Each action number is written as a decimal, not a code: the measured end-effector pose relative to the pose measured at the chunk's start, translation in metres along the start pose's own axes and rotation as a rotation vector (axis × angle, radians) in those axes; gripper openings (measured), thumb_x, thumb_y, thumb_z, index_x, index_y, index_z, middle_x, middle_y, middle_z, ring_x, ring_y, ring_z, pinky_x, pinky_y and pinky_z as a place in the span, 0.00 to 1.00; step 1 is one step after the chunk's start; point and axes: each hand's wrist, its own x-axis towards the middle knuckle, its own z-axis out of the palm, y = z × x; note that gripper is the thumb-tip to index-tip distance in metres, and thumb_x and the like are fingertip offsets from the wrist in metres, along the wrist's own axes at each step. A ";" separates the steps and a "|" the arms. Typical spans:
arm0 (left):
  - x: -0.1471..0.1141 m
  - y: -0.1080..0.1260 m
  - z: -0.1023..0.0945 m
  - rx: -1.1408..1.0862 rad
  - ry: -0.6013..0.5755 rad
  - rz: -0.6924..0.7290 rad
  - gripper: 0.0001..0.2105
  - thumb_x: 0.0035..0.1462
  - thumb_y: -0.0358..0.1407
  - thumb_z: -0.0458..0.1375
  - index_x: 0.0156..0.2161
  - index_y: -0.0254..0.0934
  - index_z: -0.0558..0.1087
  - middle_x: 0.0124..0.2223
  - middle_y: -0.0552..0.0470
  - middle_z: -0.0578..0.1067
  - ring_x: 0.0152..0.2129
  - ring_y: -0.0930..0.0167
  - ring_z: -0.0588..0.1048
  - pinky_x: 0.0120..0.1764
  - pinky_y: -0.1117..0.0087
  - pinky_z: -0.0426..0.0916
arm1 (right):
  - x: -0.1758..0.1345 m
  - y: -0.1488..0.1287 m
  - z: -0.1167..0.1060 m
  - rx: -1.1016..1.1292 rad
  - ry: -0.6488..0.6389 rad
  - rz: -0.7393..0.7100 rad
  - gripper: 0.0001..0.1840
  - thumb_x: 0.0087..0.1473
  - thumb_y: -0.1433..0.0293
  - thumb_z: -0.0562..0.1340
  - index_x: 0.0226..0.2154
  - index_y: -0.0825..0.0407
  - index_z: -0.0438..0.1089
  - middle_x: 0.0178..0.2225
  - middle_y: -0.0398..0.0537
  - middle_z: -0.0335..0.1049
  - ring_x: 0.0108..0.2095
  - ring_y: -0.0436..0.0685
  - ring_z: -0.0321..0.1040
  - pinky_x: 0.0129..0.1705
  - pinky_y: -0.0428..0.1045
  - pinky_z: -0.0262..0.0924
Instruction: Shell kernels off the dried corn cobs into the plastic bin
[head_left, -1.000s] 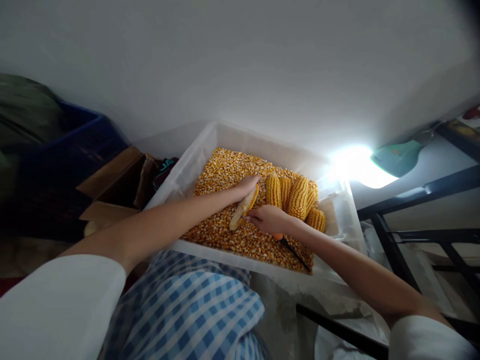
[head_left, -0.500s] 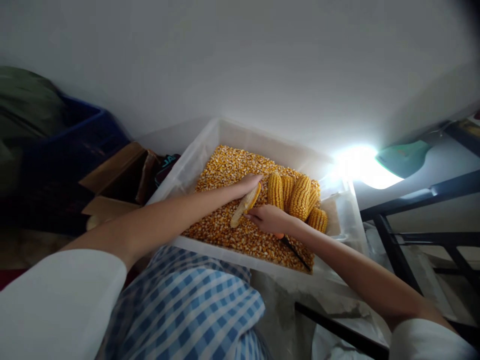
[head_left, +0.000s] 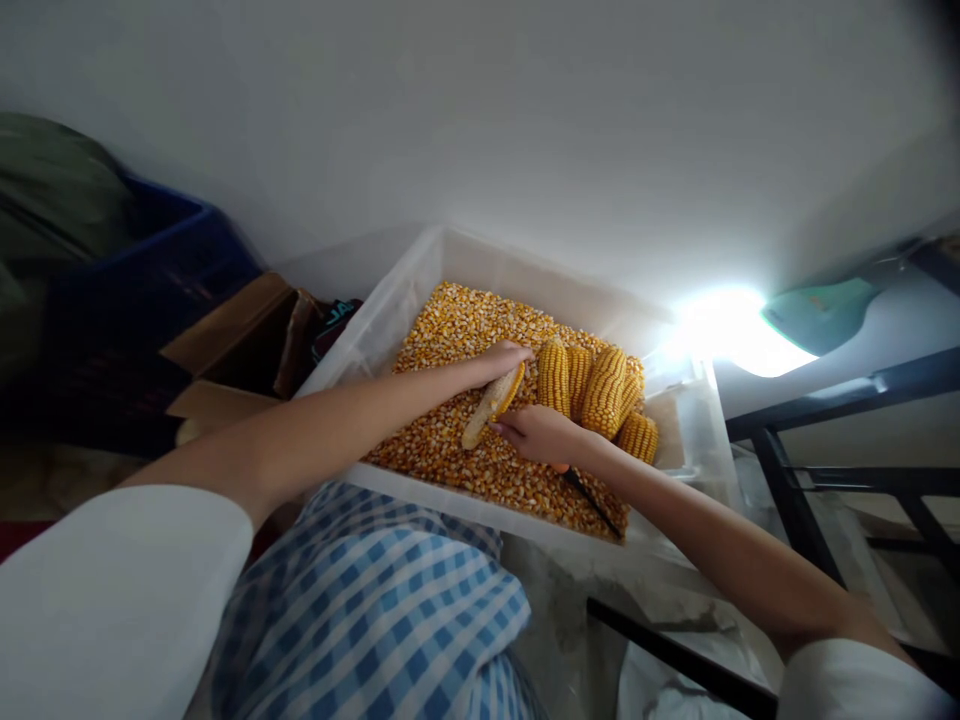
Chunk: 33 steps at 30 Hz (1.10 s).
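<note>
Cob (head_left: 491, 404): half-stripped, pale at its near end, yellow kernels left at the far end; lay slanted over loose kernels (head_left: 450, 440), held between both hands. Left hand (head_left: 504, 359): curled around the cob's far, kernelled end. Right hand (head_left: 541, 436): fingers closed against the cob's middle from the right; whether it also gripped the dark tool (head_left: 592, 502) jutting back beneath its wrist could not be told. Whole cobs (head_left: 596, 392): several, stacked side by side just beyond the right hand. Tub (head_left: 390, 325): clear plastic, held everything above. Box (head_left: 232, 355): cardboard, left of the left forearm. Lamp (head_left: 731, 330): lit, right of the tub.
</note>
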 end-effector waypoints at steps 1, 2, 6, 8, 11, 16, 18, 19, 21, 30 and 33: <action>0.000 0.000 0.000 -0.010 -0.005 -0.007 0.12 0.43 0.41 0.52 0.19 0.33 0.66 0.14 0.55 0.63 0.12 0.76 0.61 0.19 0.74 0.54 | 0.000 0.000 0.000 0.001 -0.003 -0.002 0.26 0.56 0.59 0.37 0.35 0.53 0.65 0.30 0.49 0.69 0.28 0.52 0.64 0.29 0.44 0.49; 0.000 0.000 0.000 -0.021 -0.010 -0.015 0.12 0.43 0.41 0.52 0.19 0.33 0.66 0.14 0.55 0.64 0.12 0.76 0.61 0.19 0.74 0.54 | 0.000 0.000 0.000 0.000 -0.006 -0.001 0.26 0.56 0.59 0.37 0.35 0.53 0.65 0.31 0.49 0.69 0.28 0.52 0.64 0.29 0.44 0.49; 0.002 -0.001 0.001 -0.051 -0.015 -0.027 0.11 0.44 0.40 0.52 0.20 0.33 0.66 0.15 0.55 0.64 0.12 0.76 0.62 0.19 0.74 0.55 | 0.000 -0.001 0.000 -0.017 -0.019 0.026 0.26 0.56 0.59 0.38 0.36 0.53 0.65 0.31 0.50 0.69 0.29 0.52 0.64 0.29 0.44 0.49; 0.002 -0.001 0.000 -0.042 -0.009 -0.024 0.11 0.44 0.40 0.51 0.20 0.33 0.66 0.15 0.55 0.65 0.12 0.77 0.61 0.20 0.74 0.56 | 0.000 -0.001 0.001 -0.018 -0.013 0.028 0.26 0.56 0.59 0.37 0.36 0.53 0.65 0.31 0.50 0.69 0.29 0.52 0.64 0.29 0.44 0.49; 0.002 -0.002 0.000 -0.027 -0.021 -0.022 0.11 0.44 0.40 0.51 0.20 0.33 0.66 0.15 0.55 0.65 0.12 0.77 0.62 0.20 0.75 0.56 | 0.000 0.000 0.002 -0.011 -0.007 0.018 0.26 0.56 0.59 0.37 0.36 0.53 0.65 0.31 0.50 0.69 0.29 0.52 0.64 0.30 0.44 0.49; 0.003 -0.003 0.001 0.012 -0.006 0.018 0.12 0.44 0.41 0.51 0.20 0.33 0.66 0.15 0.56 0.64 0.13 0.77 0.61 0.20 0.75 0.55 | 0.000 -0.001 0.001 -0.012 -0.003 0.011 0.26 0.56 0.59 0.37 0.34 0.53 0.65 0.30 0.50 0.69 0.28 0.52 0.64 0.29 0.44 0.49; 0.004 -0.004 0.002 0.019 0.004 0.030 0.12 0.44 0.41 0.51 0.20 0.33 0.66 0.15 0.56 0.63 0.13 0.77 0.61 0.19 0.75 0.55 | 0.000 -0.001 0.001 -0.014 -0.004 0.009 0.26 0.56 0.59 0.37 0.34 0.53 0.65 0.31 0.50 0.69 0.28 0.52 0.64 0.29 0.44 0.49; 0.005 -0.004 0.002 0.016 0.005 0.032 0.12 0.44 0.41 0.51 0.20 0.33 0.66 0.15 0.56 0.63 0.13 0.77 0.61 0.20 0.75 0.55 | -0.001 -0.001 0.001 -0.015 -0.003 0.009 0.26 0.56 0.59 0.37 0.34 0.53 0.65 0.31 0.50 0.69 0.28 0.52 0.64 0.29 0.44 0.49; 0.004 -0.003 0.002 0.007 0.005 0.038 0.12 0.44 0.40 0.51 0.20 0.33 0.65 0.15 0.56 0.63 0.13 0.77 0.61 0.20 0.75 0.55 | -0.001 -0.001 0.000 -0.020 0.002 0.013 0.26 0.56 0.59 0.37 0.34 0.53 0.65 0.31 0.50 0.69 0.28 0.52 0.64 0.29 0.44 0.49; -0.006 0.004 0.006 0.020 -0.002 0.122 0.16 0.47 0.44 0.47 0.19 0.34 0.66 0.19 0.53 0.69 0.19 0.74 0.66 0.27 0.74 0.59 | -0.003 -0.008 0.001 -0.027 -0.018 0.062 0.26 0.56 0.59 0.38 0.35 0.55 0.65 0.31 0.51 0.69 0.30 0.53 0.65 0.31 0.44 0.51; -0.008 0.007 0.010 -0.004 -0.055 0.109 0.18 0.49 0.45 0.46 0.18 0.35 0.65 0.18 0.52 0.69 0.18 0.74 0.67 0.28 0.74 0.59 | -0.003 -0.010 0.002 -0.031 -0.015 0.072 0.26 0.56 0.60 0.38 0.34 0.55 0.66 0.32 0.52 0.69 0.30 0.53 0.65 0.32 0.44 0.52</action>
